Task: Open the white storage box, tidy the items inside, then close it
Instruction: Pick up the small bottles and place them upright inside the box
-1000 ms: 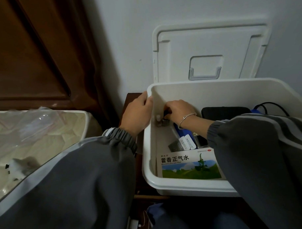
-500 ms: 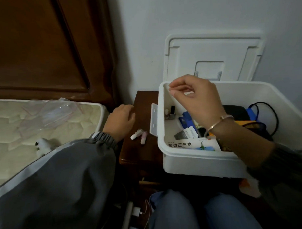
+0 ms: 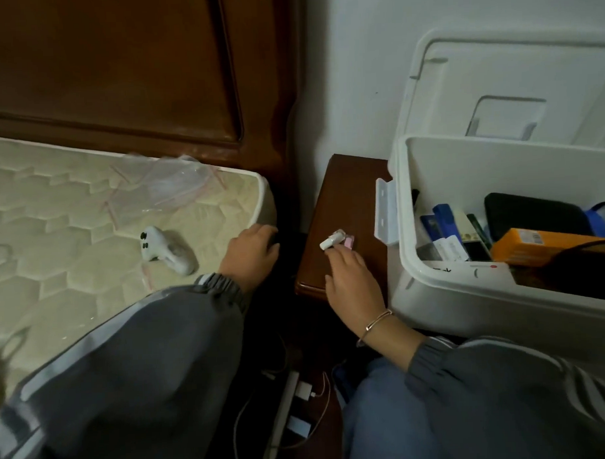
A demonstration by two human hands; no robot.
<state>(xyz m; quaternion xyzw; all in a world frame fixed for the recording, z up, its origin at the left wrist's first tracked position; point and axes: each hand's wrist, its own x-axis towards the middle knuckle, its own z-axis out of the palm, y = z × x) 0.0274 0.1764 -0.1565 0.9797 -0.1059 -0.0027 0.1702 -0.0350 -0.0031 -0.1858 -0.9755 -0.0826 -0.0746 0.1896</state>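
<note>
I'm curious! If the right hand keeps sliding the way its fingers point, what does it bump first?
Probably the small white tube on the wooden nightstand; the right hand looks nearly touching it.

The wooden nightstand [image 3: 341,193] carries the white storage box [image 3: 468,302] and two small tubes [image 3: 337,241].

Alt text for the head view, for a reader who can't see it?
A person's right hand reaches small white and pink tubes on a brown nightstand beside an open white storage box. The left hand rests at the mattress edge.
</note>
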